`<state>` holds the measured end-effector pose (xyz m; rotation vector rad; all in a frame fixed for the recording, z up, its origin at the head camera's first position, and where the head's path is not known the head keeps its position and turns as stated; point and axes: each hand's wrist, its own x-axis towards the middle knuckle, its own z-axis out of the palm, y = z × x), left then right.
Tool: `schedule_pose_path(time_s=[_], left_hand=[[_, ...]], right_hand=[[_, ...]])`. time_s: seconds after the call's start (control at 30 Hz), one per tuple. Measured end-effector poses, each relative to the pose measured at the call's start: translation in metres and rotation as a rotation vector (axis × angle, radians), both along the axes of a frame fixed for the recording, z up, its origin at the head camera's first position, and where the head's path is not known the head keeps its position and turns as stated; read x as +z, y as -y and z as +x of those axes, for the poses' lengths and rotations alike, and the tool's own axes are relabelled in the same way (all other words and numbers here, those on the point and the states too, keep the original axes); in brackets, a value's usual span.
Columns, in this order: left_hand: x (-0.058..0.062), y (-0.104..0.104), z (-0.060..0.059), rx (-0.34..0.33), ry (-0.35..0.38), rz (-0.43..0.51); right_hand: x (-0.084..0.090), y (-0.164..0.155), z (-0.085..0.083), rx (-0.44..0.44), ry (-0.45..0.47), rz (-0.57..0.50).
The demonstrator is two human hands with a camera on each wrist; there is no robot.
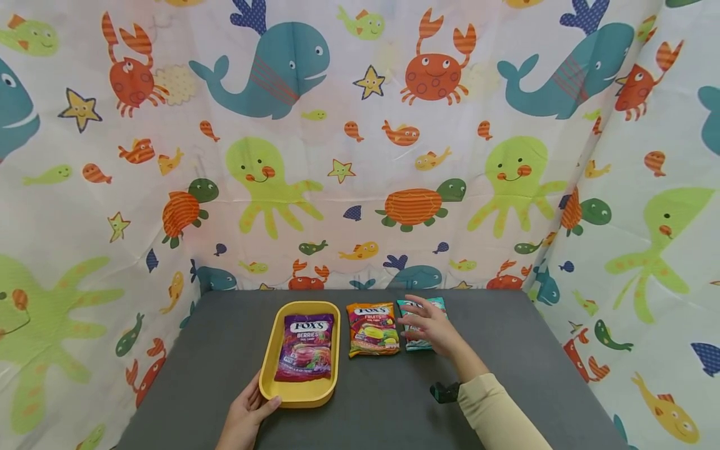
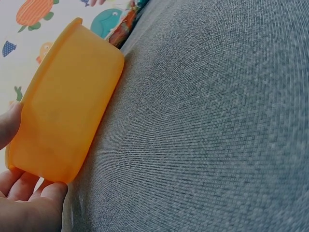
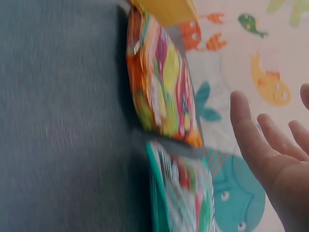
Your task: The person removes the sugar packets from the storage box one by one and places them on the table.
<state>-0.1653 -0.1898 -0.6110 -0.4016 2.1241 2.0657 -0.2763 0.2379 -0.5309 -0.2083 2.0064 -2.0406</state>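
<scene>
A yellow plastic tray [image 1: 300,395] stands on the grey table with a purple candy bag [image 1: 304,350] marked Fox's Berries lying in it. My left hand [image 1: 247,409] grips the tray's near left corner, thumb at the rim; in the left wrist view the fingers [image 2: 29,191] curl under its end. To the right of the tray lies an orange Fox's Fruits candy bag [image 1: 374,331]. Beside that is a teal candy bag [image 1: 437,307], partly hidden by my right hand [image 1: 430,328]. The right hand hovers over it with fingers spread, holding nothing.
The grey tabletop [image 1: 371,406] carries the tray and bags. A white curtain [image 1: 349,244] printed with sea animals hangs behind the table and along both sides. A dark strap [image 1: 444,392] is by the right wrist, next to a cream sleeve [image 1: 495,406].
</scene>
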Motion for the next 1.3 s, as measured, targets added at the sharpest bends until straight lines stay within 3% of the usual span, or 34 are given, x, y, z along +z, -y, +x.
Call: schedule_pose_path(time_s=[0.13, 0.47, 1.03, 1.3], left_hand=[[0.000, 0.000, 0.000, 0.005, 0.007, 0.001], [0.000, 0.001, 0.000, 0.011, 0.013, 0.008], [0.001, 0.001, 0.001, 0.018, 0.013, 0.022], [-0.003, 0.002, 0.000, 0.013, 0.015, 0.039]], right_hand=[[0.002, 0.015, 0.003, 0.059, -0.027, -0.041], [0.003, 0.044, 0.005, 0.106, 0.011, -0.110], [0.014, 0.087, 0.007, 0.135, 0.001, -0.055], [0.015, 0.108, 0.007, 0.197, 0.015, -0.097]])
